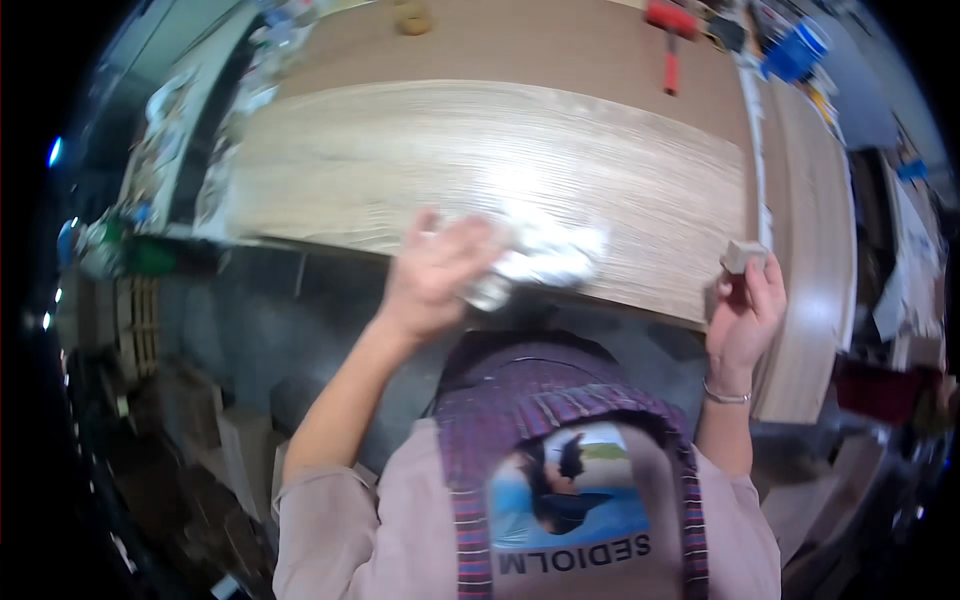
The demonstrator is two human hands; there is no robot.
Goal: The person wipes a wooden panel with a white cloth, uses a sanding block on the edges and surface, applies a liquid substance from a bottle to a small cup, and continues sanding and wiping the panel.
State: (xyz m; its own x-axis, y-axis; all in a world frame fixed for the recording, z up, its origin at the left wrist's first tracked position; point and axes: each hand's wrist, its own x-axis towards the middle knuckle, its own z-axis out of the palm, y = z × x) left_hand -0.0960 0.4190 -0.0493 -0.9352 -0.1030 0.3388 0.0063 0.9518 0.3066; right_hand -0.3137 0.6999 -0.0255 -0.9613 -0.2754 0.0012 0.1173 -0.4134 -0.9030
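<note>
A long wood-grain board (pixel 400 150) in light beige lies across the work table in front of me. My left hand (pixel 440 275) is at the board's near edge, gripping a crumpled white cloth (pixel 550 250) that rests partly on the board; hand and cloth are blurred by motion. At the board's right end, my right hand (pixel 745 310) holds a small light wooden block (pixel 742 256) between thumb and fingers, upright near the corner.
A red mallet (pixel 671 35) and a roll of tan tape (pixel 411 17) lie on the brown tabletop (pixel 530 40) beyond the board. Another wood-grain panel (pixel 808 250) stands to the right, with a blue container (pixel 795 50) behind it. A green bottle (pixel 165 255) is at the left.
</note>
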